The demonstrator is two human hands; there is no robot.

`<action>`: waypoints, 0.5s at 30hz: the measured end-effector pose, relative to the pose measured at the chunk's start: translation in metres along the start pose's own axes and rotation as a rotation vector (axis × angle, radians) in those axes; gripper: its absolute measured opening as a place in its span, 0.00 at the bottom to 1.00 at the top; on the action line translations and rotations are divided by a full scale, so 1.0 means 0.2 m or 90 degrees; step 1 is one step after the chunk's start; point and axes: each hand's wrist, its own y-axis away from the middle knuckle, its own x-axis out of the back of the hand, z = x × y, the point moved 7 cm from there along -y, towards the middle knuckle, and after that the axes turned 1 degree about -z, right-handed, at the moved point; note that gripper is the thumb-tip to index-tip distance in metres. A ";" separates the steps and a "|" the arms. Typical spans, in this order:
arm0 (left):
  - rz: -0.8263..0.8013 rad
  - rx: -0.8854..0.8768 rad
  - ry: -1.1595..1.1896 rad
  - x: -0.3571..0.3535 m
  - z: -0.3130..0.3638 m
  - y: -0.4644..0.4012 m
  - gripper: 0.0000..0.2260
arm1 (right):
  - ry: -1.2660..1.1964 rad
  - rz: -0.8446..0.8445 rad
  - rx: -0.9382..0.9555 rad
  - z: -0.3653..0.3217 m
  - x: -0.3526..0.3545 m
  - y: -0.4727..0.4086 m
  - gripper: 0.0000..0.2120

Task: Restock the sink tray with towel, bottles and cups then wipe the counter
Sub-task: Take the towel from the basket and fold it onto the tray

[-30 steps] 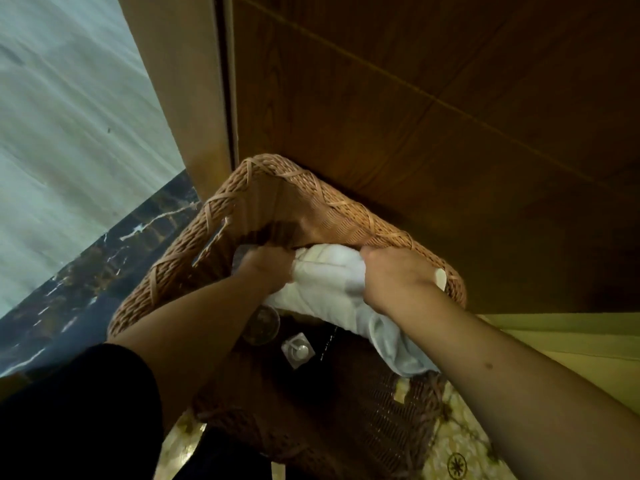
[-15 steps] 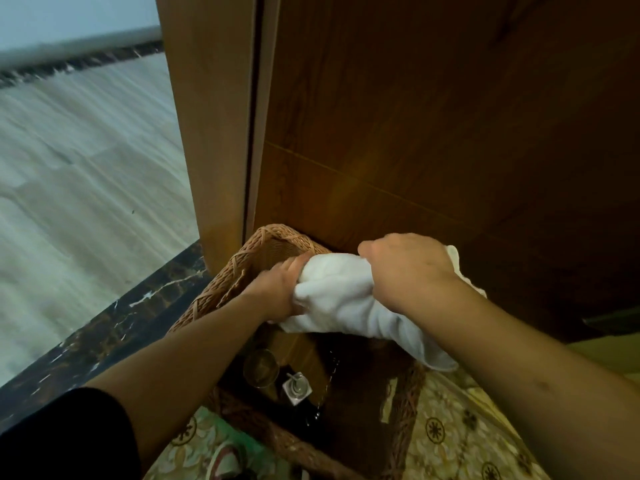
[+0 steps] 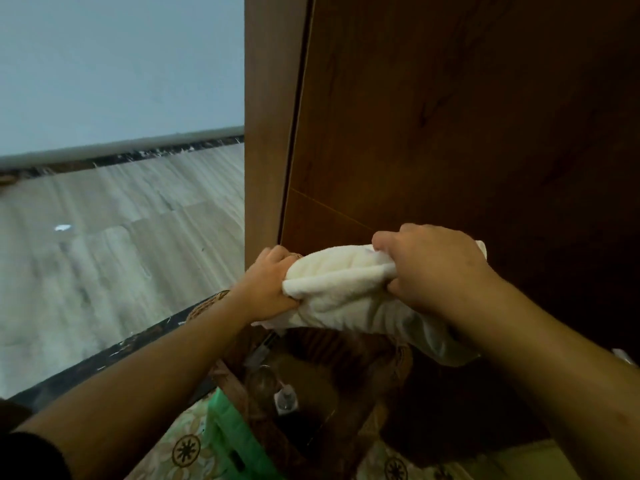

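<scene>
Towel (image 3: 346, 289) was bunched in both hands, left (image 3: 270, 284) and right (image 3: 433, 268), above the basket (image 3: 401, 358); next up, carrying it to the sink tray.

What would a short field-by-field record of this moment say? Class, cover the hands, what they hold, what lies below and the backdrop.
left hand: closed on the towel's left end
right hand: closed on the towel's right end
towel: white, bunched, held above the basket
wicker basket: below the towel, on the floor
inside basket: a small clear bottle
backdrop: brown wooden panel
</scene>
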 end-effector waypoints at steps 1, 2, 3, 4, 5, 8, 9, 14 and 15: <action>0.025 0.013 -0.007 0.07 0.03 0.05 0.28 | -0.009 0.025 0.015 0.01 0.02 0.03 0.16; 0.040 0.033 -0.009 0.13 0.05 0.10 0.25 | -0.017 0.047 0.032 0.01 0.04 0.05 0.17; 0.051 0.060 -0.008 0.20 0.07 0.16 0.21 | -0.026 0.066 0.051 0.00 0.06 0.07 0.17; 0.066 0.085 -0.016 0.27 0.08 0.22 0.17 | -0.036 0.082 0.071 -0.01 0.08 0.08 0.17; 0.086 0.105 -0.033 0.35 0.10 0.29 0.15 | -0.047 0.098 0.094 -0.03 0.09 0.09 0.17; 0.127 0.180 -0.089 0.55 0.14 0.54 0.17 | -0.094 0.141 0.175 -0.15 0.14 0.11 0.14; 0.139 0.207 -0.107 0.61 0.14 0.64 0.17 | -0.109 0.155 0.207 -0.21 0.15 0.11 0.14; 0.186 0.315 -0.193 0.93 0.19 1.19 0.21 | -0.168 0.217 0.358 -0.58 0.22 0.13 0.18; 0.195 0.340 -0.205 0.99 0.20 1.31 0.19 | -0.180 0.227 0.387 -0.67 0.25 0.14 0.19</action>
